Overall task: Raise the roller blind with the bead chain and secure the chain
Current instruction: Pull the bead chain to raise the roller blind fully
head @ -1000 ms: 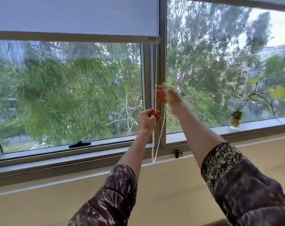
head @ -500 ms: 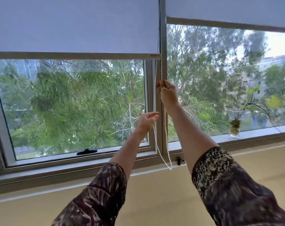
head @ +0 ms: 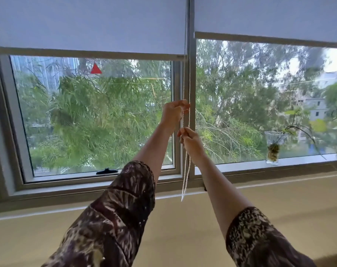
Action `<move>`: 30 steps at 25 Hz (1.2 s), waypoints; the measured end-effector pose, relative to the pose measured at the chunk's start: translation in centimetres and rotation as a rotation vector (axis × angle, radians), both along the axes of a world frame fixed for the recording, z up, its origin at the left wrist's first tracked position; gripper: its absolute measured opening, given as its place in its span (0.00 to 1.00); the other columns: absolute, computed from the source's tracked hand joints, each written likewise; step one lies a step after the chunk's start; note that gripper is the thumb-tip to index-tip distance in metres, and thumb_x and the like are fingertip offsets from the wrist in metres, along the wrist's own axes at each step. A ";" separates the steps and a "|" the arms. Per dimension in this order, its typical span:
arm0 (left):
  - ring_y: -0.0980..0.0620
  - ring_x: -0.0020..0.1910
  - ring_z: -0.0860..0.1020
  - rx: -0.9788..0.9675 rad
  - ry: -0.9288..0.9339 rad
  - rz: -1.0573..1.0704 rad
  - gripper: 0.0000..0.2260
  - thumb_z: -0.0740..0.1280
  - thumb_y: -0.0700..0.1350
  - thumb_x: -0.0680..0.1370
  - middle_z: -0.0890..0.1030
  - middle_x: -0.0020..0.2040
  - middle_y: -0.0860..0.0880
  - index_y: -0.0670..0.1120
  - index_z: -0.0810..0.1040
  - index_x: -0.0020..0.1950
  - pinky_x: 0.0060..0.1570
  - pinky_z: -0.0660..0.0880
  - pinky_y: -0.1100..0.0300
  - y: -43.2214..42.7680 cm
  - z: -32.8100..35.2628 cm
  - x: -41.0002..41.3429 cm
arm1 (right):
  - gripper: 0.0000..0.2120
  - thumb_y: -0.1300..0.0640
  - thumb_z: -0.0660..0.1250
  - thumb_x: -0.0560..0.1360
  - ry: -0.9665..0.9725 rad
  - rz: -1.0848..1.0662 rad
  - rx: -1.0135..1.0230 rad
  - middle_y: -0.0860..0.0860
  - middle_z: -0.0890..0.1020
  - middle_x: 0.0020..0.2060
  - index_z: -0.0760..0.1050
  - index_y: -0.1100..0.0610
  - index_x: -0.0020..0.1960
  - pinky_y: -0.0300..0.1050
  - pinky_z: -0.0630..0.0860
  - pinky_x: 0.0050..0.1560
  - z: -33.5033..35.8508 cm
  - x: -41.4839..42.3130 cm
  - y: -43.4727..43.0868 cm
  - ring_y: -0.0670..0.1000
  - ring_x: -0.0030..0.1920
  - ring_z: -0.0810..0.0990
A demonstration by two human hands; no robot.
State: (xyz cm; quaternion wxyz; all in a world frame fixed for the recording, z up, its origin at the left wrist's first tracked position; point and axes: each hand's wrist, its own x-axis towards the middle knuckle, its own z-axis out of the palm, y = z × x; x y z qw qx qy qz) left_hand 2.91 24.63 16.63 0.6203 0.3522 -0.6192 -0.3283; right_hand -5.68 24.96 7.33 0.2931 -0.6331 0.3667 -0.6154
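White beads of the bead chain point(head: 185, 170) are being pinched by two hands: the left hand point(head: 173, 114) is being held higher, its fingers closed on the chain beside the mullion point(head: 191, 83), and the right hand point(head: 190, 140) is being held just below it, also closed on the chain. Two strands are being left hanging under the hands, meeting in a loop near the sill. Two roller blinds are being shown partly raised, the left roller blind point(head: 86, 26) lower than the right blind point(head: 270, 16). One red triangle sticker point(head: 95, 69) and one black window handle point(head: 107, 171) are being seen on the left pane, and one glass vase point(head: 272, 149) on the sill. No writing is being made out.
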 end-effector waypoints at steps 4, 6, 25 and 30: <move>0.56 0.30 0.81 0.008 0.106 0.051 0.11 0.61 0.36 0.80 0.83 0.42 0.43 0.33 0.79 0.57 0.25 0.73 0.70 2.6 -1.1 -2.1 | 0.13 0.61 0.56 0.80 0.085 -0.020 0.041 0.50 0.72 0.30 0.77 0.61 0.44 0.31 0.61 0.22 -2.9 -1.2 2.6 0.39 0.21 0.65; 0.49 0.34 0.82 0.032 0.127 0.074 0.10 0.61 0.34 0.79 0.82 0.39 0.43 0.31 0.79 0.56 0.38 0.82 0.58 3.3 -2.0 -2.6 | 0.13 0.60 0.56 0.81 0.111 0.007 0.072 0.51 0.72 0.30 0.77 0.60 0.44 0.33 0.61 0.24 -3.6 -1.9 3.7 0.41 0.24 0.66; 0.59 0.29 0.82 0.087 -0.045 -0.050 0.11 0.59 0.32 0.79 0.83 0.36 0.49 0.39 0.81 0.49 0.30 0.79 0.67 11.4 -8.9 -3.2 | 0.13 0.58 0.55 0.81 -0.194 -0.015 -0.062 0.48 0.72 0.31 0.77 0.55 0.44 0.39 0.63 0.27 11.1 -2.5 9.8 0.45 0.29 0.66; 0.53 0.51 0.81 0.279 -0.300 -0.054 0.12 0.62 0.47 0.80 0.84 0.54 0.52 0.46 0.79 0.60 0.53 0.72 0.54 11.1 -5.5 0.2 | 0.15 0.58 0.56 0.80 -0.148 -0.014 -0.109 0.47 0.72 0.28 0.75 0.51 0.37 0.37 0.62 0.26 9.6 -2.0 9.9 0.44 0.27 0.66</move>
